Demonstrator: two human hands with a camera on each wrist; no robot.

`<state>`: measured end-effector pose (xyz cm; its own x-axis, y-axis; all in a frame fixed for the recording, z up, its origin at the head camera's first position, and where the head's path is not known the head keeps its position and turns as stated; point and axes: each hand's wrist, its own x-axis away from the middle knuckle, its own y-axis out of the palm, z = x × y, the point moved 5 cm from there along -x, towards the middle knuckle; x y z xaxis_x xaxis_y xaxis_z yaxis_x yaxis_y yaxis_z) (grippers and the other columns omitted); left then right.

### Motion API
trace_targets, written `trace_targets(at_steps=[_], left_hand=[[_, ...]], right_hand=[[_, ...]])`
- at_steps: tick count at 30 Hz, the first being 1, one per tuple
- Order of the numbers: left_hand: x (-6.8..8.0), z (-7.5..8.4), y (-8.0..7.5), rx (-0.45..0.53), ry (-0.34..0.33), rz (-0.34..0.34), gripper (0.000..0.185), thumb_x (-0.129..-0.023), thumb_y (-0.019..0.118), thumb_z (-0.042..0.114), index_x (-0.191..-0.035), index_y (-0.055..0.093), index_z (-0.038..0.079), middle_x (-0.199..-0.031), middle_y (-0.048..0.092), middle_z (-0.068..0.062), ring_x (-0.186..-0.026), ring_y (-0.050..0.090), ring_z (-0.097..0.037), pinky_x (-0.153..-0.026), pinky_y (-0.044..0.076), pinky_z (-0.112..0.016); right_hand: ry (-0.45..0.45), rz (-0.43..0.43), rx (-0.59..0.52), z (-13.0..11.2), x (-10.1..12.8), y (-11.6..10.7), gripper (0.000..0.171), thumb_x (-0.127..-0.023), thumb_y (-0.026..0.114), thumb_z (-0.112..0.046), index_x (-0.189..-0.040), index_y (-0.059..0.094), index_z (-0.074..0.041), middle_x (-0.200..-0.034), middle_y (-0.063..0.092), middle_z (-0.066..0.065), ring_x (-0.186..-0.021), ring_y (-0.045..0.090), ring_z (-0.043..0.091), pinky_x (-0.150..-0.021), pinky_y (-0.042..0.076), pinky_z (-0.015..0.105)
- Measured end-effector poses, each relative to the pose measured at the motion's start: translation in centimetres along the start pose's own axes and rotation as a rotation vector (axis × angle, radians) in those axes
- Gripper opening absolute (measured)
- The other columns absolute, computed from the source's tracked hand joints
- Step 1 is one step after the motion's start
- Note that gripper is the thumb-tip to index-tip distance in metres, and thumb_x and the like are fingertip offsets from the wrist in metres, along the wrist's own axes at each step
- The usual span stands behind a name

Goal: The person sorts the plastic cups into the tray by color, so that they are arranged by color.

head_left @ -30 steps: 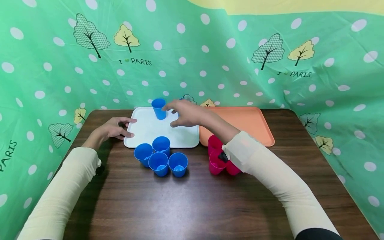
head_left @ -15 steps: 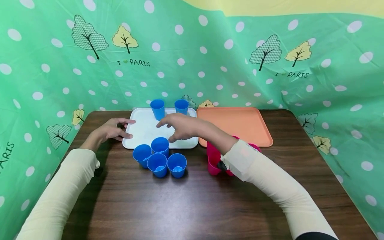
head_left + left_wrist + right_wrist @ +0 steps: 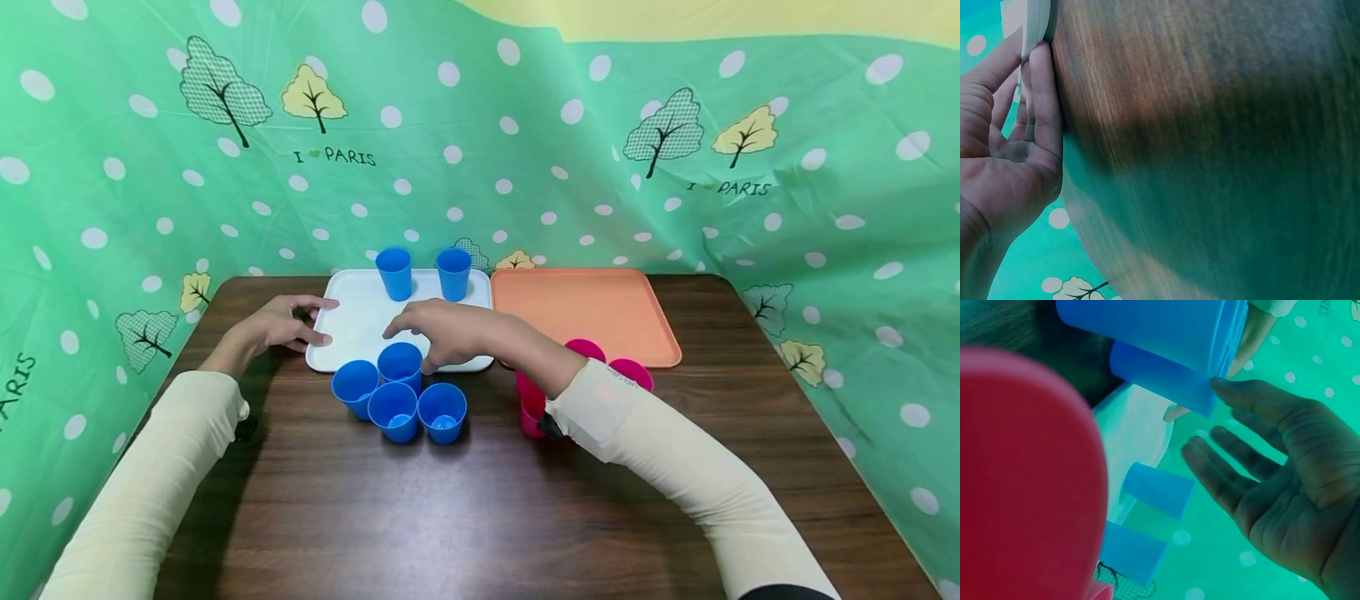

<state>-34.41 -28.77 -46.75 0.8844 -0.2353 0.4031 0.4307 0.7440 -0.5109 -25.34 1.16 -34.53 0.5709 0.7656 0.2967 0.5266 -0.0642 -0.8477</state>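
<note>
Brown table (image 3: 480, 500) against a green dotted curtain (image 3: 525, 150). Our right hand (image 3: 442, 332) hovers spread over a blue cup (image 3: 401, 364) just in front of the white tray (image 3: 360, 321). Our left hand (image 3: 273, 327) rests flat-fingered on that tray's left edge.
</note>
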Motion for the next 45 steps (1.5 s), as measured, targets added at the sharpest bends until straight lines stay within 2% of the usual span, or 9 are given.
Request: trace_targets(at_steps=[8,14,24,34,41,45], left_hand=[[0.3,0.2,0.2,-0.010,0.016,0.003,0.084,-0.095,0.092,0.013,-0.169,0.053,0.013,-0.137,0.044,-0.016,-0.102,0.063,-0.024,-0.085,0.070,-0.033],[0.4,0.2,0.1,-0.024,0.023,0.005,0.084,-0.096,0.092,0.014,-0.169,0.052,0.012,-0.137,0.044,-0.017,-0.101,0.064,-0.023,-0.085,0.069,-0.033],[0.3,0.1,-0.1,-0.017,0.027,0.002,0.083,-0.096,0.091,0.011,-0.169,0.052,0.012,-0.136,0.044,-0.017,-0.100,0.064,-0.023,-0.083,0.069,-0.032],[0.4,0.2,0.0,-0.028,0.031,-0.003,0.082,-0.096,0.090,0.013,-0.169,0.053,0.012,-0.137,0.044,-0.017,-0.103,0.063,-0.025,-0.084,0.069,-0.033],[0.4,0.3,0.0,-0.021,0.035,-0.006,0.082,-0.096,0.091,0.012,-0.169,0.053,0.011,-0.135,0.044,-0.016,-0.100,0.063,-0.024,-0.084,0.070,-0.033],[0.4,0.3,0.0,-0.021,0.031,-0.006,0.083,-0.095,0.091,0.013,-0.168,0.053,0.011,-0.135,0.044,-0.016,-0.101,0.064,-0.024,-0.084,0.070,-0.033]], right_hand=[[-0.010,-0.107,0.062,-0.8,-0.6,0.8,0.075,-0.098,0.086,-0.007,-0.166,0.057,-0.019,-0.168,0.057,0.012,-0.157,0.053,0.032,-0.123,0.055,0.049],[-0.011,-0.142,0.087,-1.1,-1.0,1.1,0.077,-0.099,0.083,-0.003,-0.167,0.056,-0.025,-0.167,0.057,0.012,-0.154,0.055,0.031,-0.119,0.059,0.046],[-0.017,-0.112,0.109,-1.4,-1.2,1.1,0.070,-0.101,0.085,-0.008,-0.165,0.060,-0.021,-0.164,0.061,0.011,-0.155,0.055,0.030,-0.124,0.055,0.047],[0.006,-0.095,0.081,-1.2,-1.0,0.7,0.070,-0.099,0.087,-0.011,-0.164,0.061,-0.019,-0.162,0.063,0.011,-0.154,0.056,0.032,-0.122,0.056,0.049],[-0.006,-0.070,0.059,-1.1,-0.9,-0.1,0.071,-0.098,0.090,-0.015,-0.163,0.062,-0.018,-0.164,0.063,0.010,-0.156,0.054,0.032,-0.123,0.055,0.051],[-0.002,-0.046,0.046,-1.1,-0.9,-0.7,0.072,-0.097,0.091,-0.014,-0.162,0.062,-0.019,-0.165,0.062,0.008,-0.157,0.053,0.032,-0.120,0.058,0.049]])
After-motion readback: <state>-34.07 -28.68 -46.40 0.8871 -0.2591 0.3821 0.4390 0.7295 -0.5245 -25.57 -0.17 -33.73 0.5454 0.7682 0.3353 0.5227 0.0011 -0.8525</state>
